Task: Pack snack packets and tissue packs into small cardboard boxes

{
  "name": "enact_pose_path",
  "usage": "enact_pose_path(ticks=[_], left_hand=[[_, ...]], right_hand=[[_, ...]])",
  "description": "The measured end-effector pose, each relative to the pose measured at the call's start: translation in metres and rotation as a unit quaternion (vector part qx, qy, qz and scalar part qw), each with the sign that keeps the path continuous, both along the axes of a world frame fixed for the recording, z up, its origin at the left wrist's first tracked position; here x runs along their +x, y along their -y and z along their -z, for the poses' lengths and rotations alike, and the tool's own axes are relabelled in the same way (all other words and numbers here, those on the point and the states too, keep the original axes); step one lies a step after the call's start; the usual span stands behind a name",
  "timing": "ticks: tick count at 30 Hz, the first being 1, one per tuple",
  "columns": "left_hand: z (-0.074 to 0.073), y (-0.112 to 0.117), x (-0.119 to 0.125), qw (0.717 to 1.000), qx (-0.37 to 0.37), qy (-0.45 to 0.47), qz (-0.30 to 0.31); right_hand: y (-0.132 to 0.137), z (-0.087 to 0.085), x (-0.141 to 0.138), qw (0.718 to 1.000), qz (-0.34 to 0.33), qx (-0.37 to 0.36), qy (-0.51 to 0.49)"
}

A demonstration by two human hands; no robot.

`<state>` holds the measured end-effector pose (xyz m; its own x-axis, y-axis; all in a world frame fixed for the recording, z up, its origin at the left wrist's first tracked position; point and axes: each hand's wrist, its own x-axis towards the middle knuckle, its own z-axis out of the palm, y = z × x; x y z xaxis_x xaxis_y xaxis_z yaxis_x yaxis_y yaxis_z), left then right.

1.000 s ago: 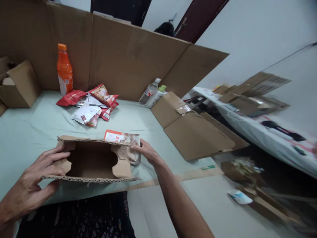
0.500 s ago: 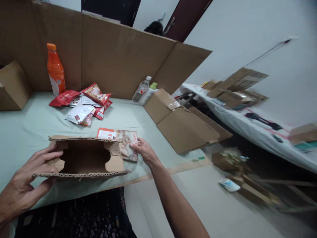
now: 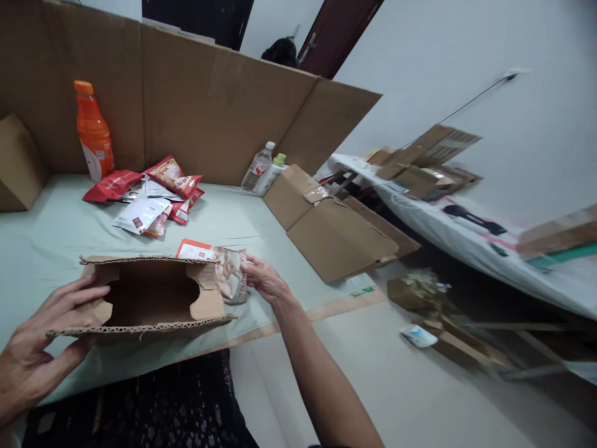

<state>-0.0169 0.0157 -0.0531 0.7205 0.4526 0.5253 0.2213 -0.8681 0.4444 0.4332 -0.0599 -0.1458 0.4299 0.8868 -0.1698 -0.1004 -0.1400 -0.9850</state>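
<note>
An open-topped cardboard box [image 3: 205,300] stands near the table's front edge, its dark inside facing me. My left hand [image 3: 53,342] grips the box's left end, fingers over the far side of the rim and thumb low at the front. To the right of the box, my right hand [image 3: 267,280] pinches the right edge of a flat printed packet [image 3: 229,277] with a brown and cream picture. The box hides part of that packet. An orange-and-white printed piece [image 3: 194,249] lies behind the box beside it; I cannot tell if both are one item.
Red and white snack sachets [image 3: 142,211] are heaped behind the box. An orange drink bottle [image 3: 94,134] and a clear water bottle [image 3: 259,167] stand by the cardboard screen [image 3: 209,112]. At right, an opened carton [image 3: 338,236] overhangs the table edge. Another table [image 3: 410,218] stands beyond.
The printed packet's right edge is now bent up and drawn slightly toward the box by my right hand. The whole view has shifted a little; my left hand keeps its grip.
</note>
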Motion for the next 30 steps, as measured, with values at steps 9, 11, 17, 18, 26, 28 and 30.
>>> enact_pose_path(ticks=[9, 11, 17, 18, 26, 28, 30], left_hand=[[0.000, 0.002, 0.002, 0.998, -0.060, 0.022, -0.012], [0.001, 0.002, 0.001, 0.996, -0.083, 0.023, -0.016], [0.002, 0.001, -0.002, 0.999, -0.048, 0.005, 0.007], [0.002, 0.001, -0.002, 0.999, -0.051, 0.011, 0.002], [0.000, 0.003, 0.000, 0.998, -0.059, 0.004, 0.002], [-0.003, 0.003, 0.002, 0.999, -0.048, 0.004, 0.005], [-0.006, 0.003, 0.003, 0.999, -0.029, -0.011, 0.008]], right_hand=[[-0.003, -0.009, -0.031, 0.994, -0.091, 0.048, -0.030], [-0.013, -0.007, -0.037, 0.995, -0.087, 0.052, -0.011], [-0.010, -0.002, -0.051, 0.995, -0.015, 0.056, 0.086], [-0.003, -0.003, -0.053, 0.994, -0.014, 0.050, 0.096], [0.013, -0.031, -0.060, 0.964, -0.003, -0.015, 0.265], [-0.006, -0.034, -0.059, 0.936, 0.015, -0.040, 0.349], [-0.022, -0.038, -0.057, 0.931, 0.016, -0.038, 0.363]])
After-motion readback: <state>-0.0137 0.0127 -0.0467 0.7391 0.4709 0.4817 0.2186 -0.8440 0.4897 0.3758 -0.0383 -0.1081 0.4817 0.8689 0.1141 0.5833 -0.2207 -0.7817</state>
